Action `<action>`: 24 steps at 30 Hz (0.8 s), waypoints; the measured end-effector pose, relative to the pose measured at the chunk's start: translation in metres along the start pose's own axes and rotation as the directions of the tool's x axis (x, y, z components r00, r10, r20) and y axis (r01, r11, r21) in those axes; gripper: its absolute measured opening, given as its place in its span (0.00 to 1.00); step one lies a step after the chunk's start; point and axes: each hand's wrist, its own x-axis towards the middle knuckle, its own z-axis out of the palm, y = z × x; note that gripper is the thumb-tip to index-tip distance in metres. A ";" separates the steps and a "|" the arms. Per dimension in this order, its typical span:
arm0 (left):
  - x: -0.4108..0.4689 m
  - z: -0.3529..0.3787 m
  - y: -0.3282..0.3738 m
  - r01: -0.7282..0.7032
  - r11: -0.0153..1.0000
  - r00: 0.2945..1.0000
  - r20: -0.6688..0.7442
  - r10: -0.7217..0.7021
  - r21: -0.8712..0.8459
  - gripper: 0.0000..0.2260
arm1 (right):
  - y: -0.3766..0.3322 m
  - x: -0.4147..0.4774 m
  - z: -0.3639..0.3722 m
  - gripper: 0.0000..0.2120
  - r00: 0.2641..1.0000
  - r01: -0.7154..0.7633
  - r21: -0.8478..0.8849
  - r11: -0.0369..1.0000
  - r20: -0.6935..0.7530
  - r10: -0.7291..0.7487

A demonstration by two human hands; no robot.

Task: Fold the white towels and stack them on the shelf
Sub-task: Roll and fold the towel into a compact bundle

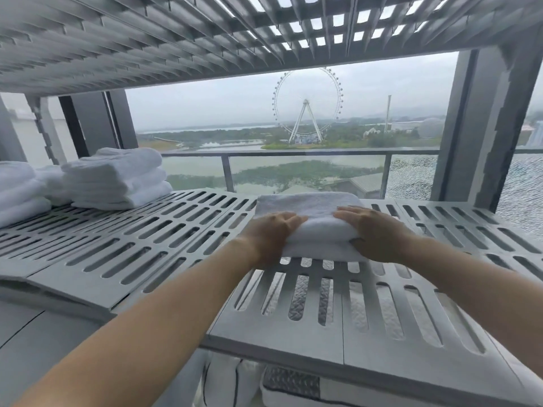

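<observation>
left hand (270, 235) grips left end of folded towel (308, 205); right hand (379, 235) grips right end | towel between them on shelf (152, 230)

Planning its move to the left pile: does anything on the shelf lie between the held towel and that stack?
Nothing visible. Only bare slotted shelf lies between the folded towel, gripped by left hand and right hand, and the towel stack.
</observation>
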 end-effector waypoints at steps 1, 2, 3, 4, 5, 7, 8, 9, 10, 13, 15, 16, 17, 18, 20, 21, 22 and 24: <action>-0.001 0.005 0.000 0.006 1.000 1.000 0.004 -0.006 -0.017 0.32 | 0.001 -0.002 0.004 0.27 1.000 -0.022 0.007 1.000 -0.008 0.022; -0.002 0.008 -0.002 0.006 1.000 1.000 -0.004 -0.006 -0.022 0.32 | 0.002 -0.003 0.008 0.28 0.999 -0.043 0.016 0.999 -0.016 0.043; -0.004 0.010 -0.004 0.001 1.000 1.000 -0.025 -0.002 -0.027 0.32 | 0.002 -0.004 0.011 0.29 0.998 -0.059 0.029 0.998 -0.029 0.059; -0.006 0.011 -0.007 -0.007 0.999 0.998 -0.057 0.005 -0.044 0.31 | 0.002 -0.005 0.013 0.29 0.996 -0.070 0.043 0.997 -0.045 0.072; -0.006 0.011 -0.011 -0.011 0.997 0.996 -0.088 0.005 -0.070 0.31 | 0.001 -0.005 0.014 0.30 0.995 -0.080 0.058 0.995 -0.060 0.083; -0.007 0.010 -0.017 -0.001 0.993 0.992 -0.123 -0.014 -0.119 0.31 | 0.000 -0.003 0.015 0.30 0.992 -0.099 0.086 0.991 -0.072 0.106; -0.006 0.009 -0.019 0.006 0.991 0.993 -0.117 -0.022 -0.131 0.31 | 0.000 -0.002 0.014 0.30 0.991 -0.108 0.095 0.990 -0.063 0.114; -0.006 0.008 -0.021 0.011 0.990 0.996 -0.085 -0.023 -0.140 0.31 | 0.000 -0.001 0.012 0.30 0.992 -0.110 0.100 0.989 -0.043 0.115; -0.005 0.005 -0.023 0.022 0.986 0.999 -0.032 -0.028 -0.166 0.33 | 0.001 0.001 0.009 0.30 0.994 -0.105 0.104 0.989 -0.009 0.106; -0.004 -0.008 -0.023 0.149 0.883 0.983 0.164 -0.083 -0.446 0.35 | 0.005 0.004 -0.004 0.28 0.984 -0.103 0.200 0.974 0.163 0.070; 0.002 -0.018 -0.017 0.198 0.767 0.971 0.228 -0.069 -0.611 0.30 | 0.006 0.011 -0.011 0.27 0.969 -0.150 0.309 0.939 0.235 0.077; 0.009 -0.021 -0.012 0.213 0.715 0.969 0.238 -0.067 -0.666 0.26 | 0.007 0.017 -0.013 0.26 0.966 -0.176 0.328 0.928 0.239 0.098; 0.017 -0.023 -0.007 0.215 0.703 0.970 0.235 -0.069 -0.678 0.22 | 0.006 0.024 -0.013 0.24 0.965 -0.192 0.313 0.930 0.230 0.122; 0.026 -0.022 -0.002 0.209 0.720 0.970 0.232 -0.068 -0.662 0.19 | 0.006 0.031 -0.012 0.21 0.964 -0.205 0.279 0.938 0.223 0.144; 0.038 -0.014 0.003 0.203 0.751 0.968 0.245 -0.056 -0.629 0.18 | 0.003 0.046 -0.008 0.18 0.960 -0.211 0.215 0.953 0.230 0.161; 0.046 -0.011 0.004 0.211 0.745 0.967 0.249 -0.062 -0.633 0.18 | 0.002 0.054 -0.005 0.16 0.957 -0.215 0.195 0.957 0.235 0.167; 0.054 -0.009 0.004 0.232 0.731 0.962 0.264 -0.073 -0.641 0.18 | 0.002 0.062 -0.003 0.15 0.955 -0.227 0.184 0.956 0.234 0.182; 0.070 -0.004 -0.002 0.277 0.763 0.946 0.305 -0.110 -0.584 0.19 | 0.008 0.078 0.002 0.15 0.948 -0.256 0.195 0.947 0.242 0.207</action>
